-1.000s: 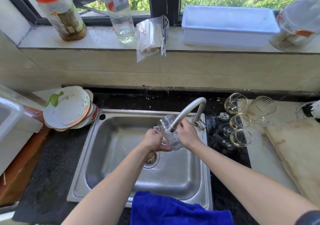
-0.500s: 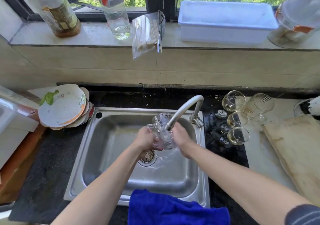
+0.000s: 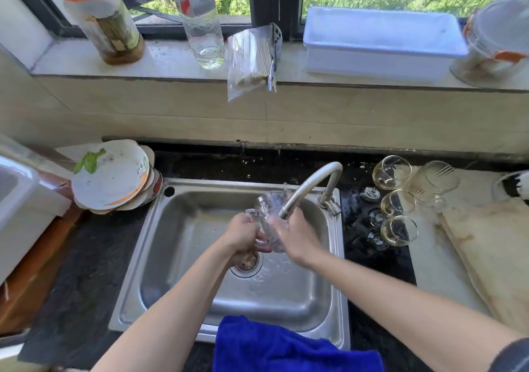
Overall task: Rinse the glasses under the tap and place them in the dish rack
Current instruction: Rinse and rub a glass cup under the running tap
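Holding a clear glass mug (image 3: 267, 223) over the steel sink (image 3: 183, 257), both hands are working directly beneath the spout of the curved tap (image 3: 310, 185). The left hand (image 3: 243, 235) is curling its fingers closed around the mug's left side, near the handle; the right hand (image 3: 296, 235) is pressing against the right side, its grip partly closed on the glass. The mug is lying tilted between the two grips, its mouth facing far and left, above the drain (image 3: 247, 261). Right of the sink, four more glasses (image 3: 399, 203) are waiting on the dark worktop (image 3: 71, 286). A blue cloth (image 3: 286, 348) is draping over the sink's near rim, and stacked plates (image 3: 113, 177) are leaning at the far-left corner.
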Tool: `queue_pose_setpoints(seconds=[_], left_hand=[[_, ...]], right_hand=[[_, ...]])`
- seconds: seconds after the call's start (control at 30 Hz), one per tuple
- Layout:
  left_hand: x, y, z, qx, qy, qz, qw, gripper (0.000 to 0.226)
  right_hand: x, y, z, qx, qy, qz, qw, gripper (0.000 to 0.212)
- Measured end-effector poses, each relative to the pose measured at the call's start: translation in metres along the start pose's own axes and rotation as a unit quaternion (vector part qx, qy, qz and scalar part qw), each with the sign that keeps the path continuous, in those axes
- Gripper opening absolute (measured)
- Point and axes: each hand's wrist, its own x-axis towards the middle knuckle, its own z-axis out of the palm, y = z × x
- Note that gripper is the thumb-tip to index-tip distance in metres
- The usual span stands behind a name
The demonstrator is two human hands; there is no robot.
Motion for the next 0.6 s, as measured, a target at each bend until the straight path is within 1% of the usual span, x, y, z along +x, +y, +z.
queue_pose_setpoints(seconds=[0.03,0.07,0.13,0.17,0.2,0.23,0.27,0.3,0.37,0.4,0.43,0.5,0.53,0.57,0.6], left_hand=[[0.002,0.001,-0.004,0.004,0.0,0.007,1.0,0.03],[0.001,0.002,-0.004,0.014,-0.01,0.016,1.0,0.032],[-0.005,0.004,0.004,0.032,-0.042,0.025,0.998,0.028],[-0.007,0.004,0.009,0.034,-0.052,0.025,0.998,0.023],[-0.008,0.004,0.011,0.03,-0.053,0.022,0.998,0.021],[-0.007,0.004,0.01,0.022,-0.044,0.02,0.999,0.023],[-0.006,0.006,0.007,0.014,-0.037,0.019,0.999,0.025],[-0.004,0.007,0.002,0.01,-0.037,0.017,0.999,0.028],[-0.003,0.011,-0.006,0.011,-0.055,0.008,0.998,0.028],[-0.002,0.012,-0.005,0.023,-0.064,0.005,0.998,0.024],[-0.003,0.013,0.0,0.037,-0.058,0.005,0.998,0.02],[-0.007,0.013,0.018,0.097,0.012,0.034,0.995,0.009],[-0.008,0.011,0.028,0.15,0.062,0.065,0.985,0.018],[-0.007,0.006,0.034,0.214,0.105,0.092,0.967,0.031],[-0.007,0.003,0.036,0.275,0.134,0.11,0.946,0.038]], right_hand=[[-0.009,0.002,0.005,-0.014,-0.02,-0.018,1.0,0.056],[-0.003,0.006,0.005,-0.006,-0.017,-0.003,1.0,0.056],[0.027,0.004,-0.005,0.047,0.027,0.052,0.997,0.048],[0.039,-0.001,-0.015,0.081,0.036,0.066,0.994,0.049],[0.048,-0.003,-0.019,0.121,0.038,0.071,0.989,0.048],[0.05,-0.001,-0.019,0.148,0.035,0.059,0.987,0.044],[0.045,0.003,-0.018,0.165,0.028,0.053,0.985,0.035],[0.038,0.01,-0.016,0.184,0.012,0.047,0.982,0.032],[0.028,0.024,-0.013,0.264,-0.04,0.09,0.96,0.04],[0.029,0.028,-0.014,0.297,-0.045,0.114,0.947,0.044],[0.032,0.03,-0.015,0.329,-0.037,0.121,0.936,0.044],[0.036,0.025,-0.018,0.364,0.016,0.129,0.922,0.033],[0.037,0.023,-0.018,0.367,0.044,0.134,0.919,0.029],[0.036,0.025,-0.015,0.363,0.066,0.137,0.919,0.025],[0.033,0.026,-0.013,0.345,0.078,0.133,0.926,0.024]])
